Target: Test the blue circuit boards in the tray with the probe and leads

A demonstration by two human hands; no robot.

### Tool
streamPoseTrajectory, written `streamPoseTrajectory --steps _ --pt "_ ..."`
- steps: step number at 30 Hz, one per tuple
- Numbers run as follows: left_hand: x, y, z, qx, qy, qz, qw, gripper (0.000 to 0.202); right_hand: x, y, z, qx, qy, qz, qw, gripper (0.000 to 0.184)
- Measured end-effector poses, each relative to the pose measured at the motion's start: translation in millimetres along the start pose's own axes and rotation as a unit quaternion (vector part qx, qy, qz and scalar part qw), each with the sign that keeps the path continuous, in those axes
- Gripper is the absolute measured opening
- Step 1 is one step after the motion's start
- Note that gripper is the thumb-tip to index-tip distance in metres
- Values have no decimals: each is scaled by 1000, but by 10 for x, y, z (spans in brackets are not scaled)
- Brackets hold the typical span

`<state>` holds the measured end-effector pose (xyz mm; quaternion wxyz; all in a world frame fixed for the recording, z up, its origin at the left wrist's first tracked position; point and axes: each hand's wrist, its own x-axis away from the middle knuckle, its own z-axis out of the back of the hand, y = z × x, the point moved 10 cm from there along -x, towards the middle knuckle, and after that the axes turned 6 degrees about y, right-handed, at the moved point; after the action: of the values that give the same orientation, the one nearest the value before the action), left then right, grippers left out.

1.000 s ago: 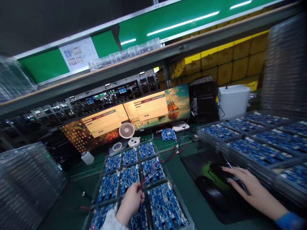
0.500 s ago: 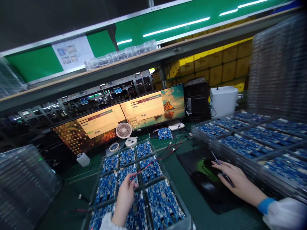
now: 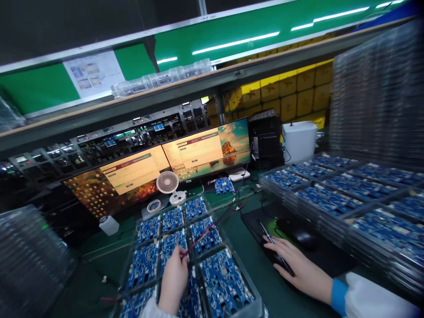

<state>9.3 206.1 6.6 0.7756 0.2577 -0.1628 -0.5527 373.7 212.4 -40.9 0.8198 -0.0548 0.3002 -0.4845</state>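
Note:
My left hand (image 3: 175, 276) is closed, pinching a thin red-and-dark wire cable (image 3: 202, 233) above a clear tray (image 3: 243, 265) of blue circuit boards (image 3: 225, 276). The cable runs up and right from my fingers across the boards. My right hand (image 3: 296, 267) rests at the near edge of a black mouse pad (image 3: 331, 256), closed around a slim, dark, pen-shaped tool (image 3: 269, 236) whose tip points up and left. Just beyond that hand, a black mouse (image 3: 300, 233) sits on the pad.
Two monitors (image 3: 202, 148) stand behind a small white fan (image 3: 167, 182) and a tape roll (image 3: 154, 206). Stacked trays of blue boards (image 3: 327, 201) fill the right side. Clear trays (image 3: 29, 260) stand at left. A shelf (image 3: 185, 90) crosses above.
My right hand has moved left with the pen-shaped tool, and the mouse now lies farther up and right on the pad. My left hand still pinches the cable, almost unmoved.

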Motion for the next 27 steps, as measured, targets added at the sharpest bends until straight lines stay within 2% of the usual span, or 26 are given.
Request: streamPoseTrajectory --steps 3,5,7,9,12,16,19,21,23,25,27 --pt "-1 39 221 7 61 7 998 16 -46 63 151 18 33 3 999 41" --pt "-2 52 295 -12 83 2 996 19 -110 187 296 33 56 -6 998 41" --pt "-9 36 250 -42 67 -2 997 22 -174 375 425 48 74 -19 996 43" --pt "-11 -9 121 -73 27 -4 997 23 -214 584 513 63 87 -32 994 44" --pt "-6 -73 -63 -103 -16 -15 994 22 -217 823 544 81 97 -39 991 44" --pt "15 -103 -173 -61 -38 -22 997 16 -171 934 476 96 91 -29 991 43" --pt "80 -40 -130 -48 -44 -22 998 21 -150 947 416 107 83 -18 991 43" --pt "169 56 -42 -68 -29 -21 997 27 -146 962 392 116 83 -15 990 43" --pt "331 247 -15 -53 -26 -47 997 31 -145 979 374 125 86 -12 988 43" --pt "618 568 -160 26 -79 -124 989 31 -148 989 355 133 90 -6 987 43" --pt "1057 922 -430 107 -176 -219 954 28 -154 997 335 141 97 -1 985 43"
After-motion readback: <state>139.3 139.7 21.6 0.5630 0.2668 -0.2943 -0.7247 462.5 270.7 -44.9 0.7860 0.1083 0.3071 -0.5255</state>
